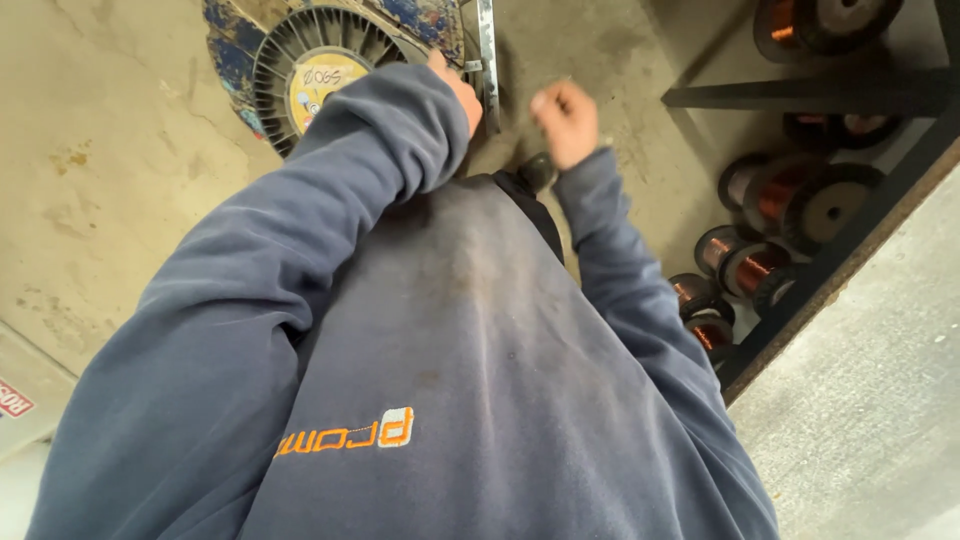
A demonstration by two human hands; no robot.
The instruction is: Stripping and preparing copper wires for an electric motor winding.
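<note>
A battered round electric motor with chipped blue paint, a grey ribbed fan cover and a yellow disc label at its centre [312, 62] lay on the stained concrete floor [100, 170] at the top of the view, directly ahead of a person in a blue-grey sweatshirt with an orange embroidered mark on the chest [440, 380]. The person's left hand [455, 88] reached past the edge of the fan cover toward a narrow grey metal bar [488, 60] standing just beside the motor; most of that hand was hidden behind the sleeve, so whether it gripped the bar or merely touched it could not be told. The right hand [565, 120] hovered just apart from the bar, its fingers curled into a loose fist, blurred, with nothing visibly held.

As far as the view showed, the fan cover was in place on the motor and no part lay removed beside it, so the work on the motor appeared to be at an early stage, with most of it left to do.

To the right, a dark metal rack [840, 95] held several black spools of copper-coloured winding wire [770, 195] on its lower levels, well apart from the hands. A pale grey slab [880, 400] ran along the rack's near edge.
</note>
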